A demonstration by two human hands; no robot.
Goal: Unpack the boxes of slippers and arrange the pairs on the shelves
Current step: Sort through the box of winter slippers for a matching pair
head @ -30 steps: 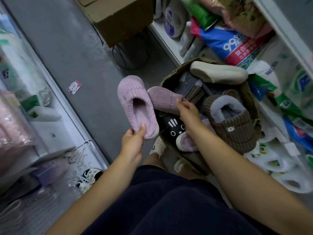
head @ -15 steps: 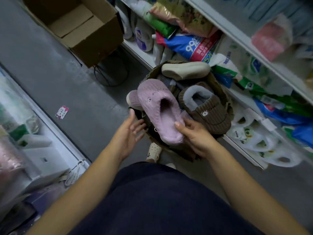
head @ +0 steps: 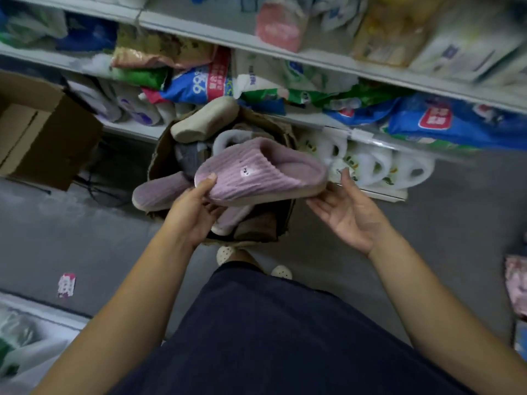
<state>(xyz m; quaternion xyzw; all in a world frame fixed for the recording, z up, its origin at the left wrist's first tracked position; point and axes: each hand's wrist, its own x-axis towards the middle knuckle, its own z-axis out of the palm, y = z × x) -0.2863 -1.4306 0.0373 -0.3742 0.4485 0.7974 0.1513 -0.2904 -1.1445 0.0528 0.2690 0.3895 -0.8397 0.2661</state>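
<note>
Shelf aisle; left hand [head: 191, 215] pinches lilac slipper [head: 256, 173] toe; right hand [head: 346, 215] spread, touching heel

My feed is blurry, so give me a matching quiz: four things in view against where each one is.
1 lilac slipper
2 beige slipper
3 empty box
4 jugs

a lowest shelf, right
b in the left hand
c floor, left
d top of the slipper box

Pairs: 1-b, 2-d, 3-c, 4-a
</note>
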